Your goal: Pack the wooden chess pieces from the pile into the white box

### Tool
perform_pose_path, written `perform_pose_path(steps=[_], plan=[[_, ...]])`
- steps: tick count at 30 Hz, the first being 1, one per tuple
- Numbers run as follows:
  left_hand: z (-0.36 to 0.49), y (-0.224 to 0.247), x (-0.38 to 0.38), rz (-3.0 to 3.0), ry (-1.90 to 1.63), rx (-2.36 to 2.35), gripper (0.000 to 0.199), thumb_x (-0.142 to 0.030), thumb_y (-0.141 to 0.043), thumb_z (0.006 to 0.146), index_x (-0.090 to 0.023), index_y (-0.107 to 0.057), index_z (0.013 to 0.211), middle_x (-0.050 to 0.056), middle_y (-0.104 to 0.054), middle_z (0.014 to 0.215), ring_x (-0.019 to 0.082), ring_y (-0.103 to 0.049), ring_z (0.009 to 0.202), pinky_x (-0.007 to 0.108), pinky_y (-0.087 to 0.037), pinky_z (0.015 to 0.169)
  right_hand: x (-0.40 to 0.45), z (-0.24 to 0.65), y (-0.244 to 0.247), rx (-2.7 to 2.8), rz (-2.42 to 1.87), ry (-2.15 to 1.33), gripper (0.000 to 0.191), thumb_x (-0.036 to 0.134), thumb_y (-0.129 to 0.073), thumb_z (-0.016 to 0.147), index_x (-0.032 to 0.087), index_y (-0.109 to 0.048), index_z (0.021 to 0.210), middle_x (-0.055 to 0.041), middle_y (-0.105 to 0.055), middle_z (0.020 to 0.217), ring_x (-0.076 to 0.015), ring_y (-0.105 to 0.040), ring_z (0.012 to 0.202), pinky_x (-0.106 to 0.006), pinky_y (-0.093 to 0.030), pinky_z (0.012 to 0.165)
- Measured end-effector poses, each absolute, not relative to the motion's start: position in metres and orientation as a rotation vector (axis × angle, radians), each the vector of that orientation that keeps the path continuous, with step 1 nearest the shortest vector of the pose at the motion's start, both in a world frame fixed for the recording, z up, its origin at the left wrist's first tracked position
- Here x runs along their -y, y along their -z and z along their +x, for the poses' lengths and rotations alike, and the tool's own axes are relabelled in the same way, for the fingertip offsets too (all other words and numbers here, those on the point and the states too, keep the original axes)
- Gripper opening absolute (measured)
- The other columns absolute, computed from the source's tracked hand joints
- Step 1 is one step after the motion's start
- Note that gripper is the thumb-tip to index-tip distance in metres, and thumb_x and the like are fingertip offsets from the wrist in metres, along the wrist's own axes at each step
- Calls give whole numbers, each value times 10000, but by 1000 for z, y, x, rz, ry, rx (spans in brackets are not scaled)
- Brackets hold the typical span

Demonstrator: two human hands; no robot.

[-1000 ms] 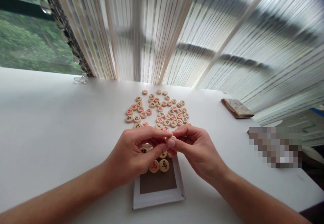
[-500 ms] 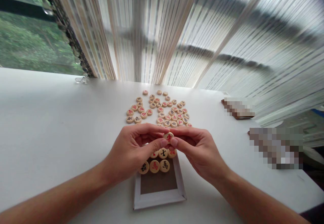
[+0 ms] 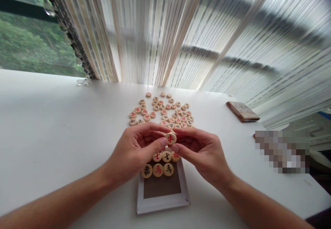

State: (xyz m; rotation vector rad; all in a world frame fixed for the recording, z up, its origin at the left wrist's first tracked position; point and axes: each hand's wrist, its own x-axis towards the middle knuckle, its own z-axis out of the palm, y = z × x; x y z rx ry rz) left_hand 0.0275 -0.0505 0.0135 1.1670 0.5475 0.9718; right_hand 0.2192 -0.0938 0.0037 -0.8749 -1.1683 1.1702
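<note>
Above a shallow white-rimmed box (image 3: pixel 163 205), a wooden xiangqi piece (image 3: pixel 171 138) with a red character is held up, its face towards me. My left hand (image 3: pixel 137 149) pinches it, fingers closed, thumb at its left edge. My right hand (image 3: pixel 207 153) is closed on the other side, with its fingertips at the piece and its thumb just below. Under my hands, several pieces lie in rows in the box, among them a red horse piece (image 3: pixel 158 170) and a black horse piece (image 3: pixel 168 169). My hands cover the box's far part.
Beyond my hands, many loose xiangqi pieces (image 3: pixel 178 120) are scattered on the white table (image 3: pixel 64 136). A small brown box (image 3: pixel 242 111) lies at the right, with a blurred-out object (image 3: pixel 283 149) nearer. String curtains (image 3: pixel 144 32) hang behind the table.
The held piece has shifted slightly left and up, showing more of its face. My right thumb has slid from its edge to just below it.
</note>
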Motion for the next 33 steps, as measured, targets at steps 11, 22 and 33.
perform_pose_path(steps=[11, 22, 33], plan=[[26, -10, 50, 1257, -1006, -610, 251, -131, -924, 797, -199, -841, 1023, 11, -862, 940, 145, -831, 869, 175, -673, 822, 91, 220, -6, 1202, -925, -1125, 336, 116, -966, 744, 275, -885, 1028, -27, -866, 987, -132, -829, 844, -144, -669, 791], [25, -10, 51, 1265, -1015, -656, 254, -189, -934, 795, -194, -858, 1037, 41, -866, 990, 182, -836, 886, 238, -689, 852, 91, 222, -6, 1217, -928, -1138, 315, 136, -945, 781, 285, -879, 1051, -35, -869, 979, -143, -835, 847, -163, -676, 789], [25, -7, 49, 1338, -1045, -643, 244, -165, -906, 821, -202, -856, 1057, 31, -855, 971, 158, -811, 872, 210, -670, 821, 90, 222, -3, 1259, -907, -1072, 332, 140, -961, 760, 260, -872, 1056, -49, -861, 1004, -170, -828, 864, -231, -696, 817]])
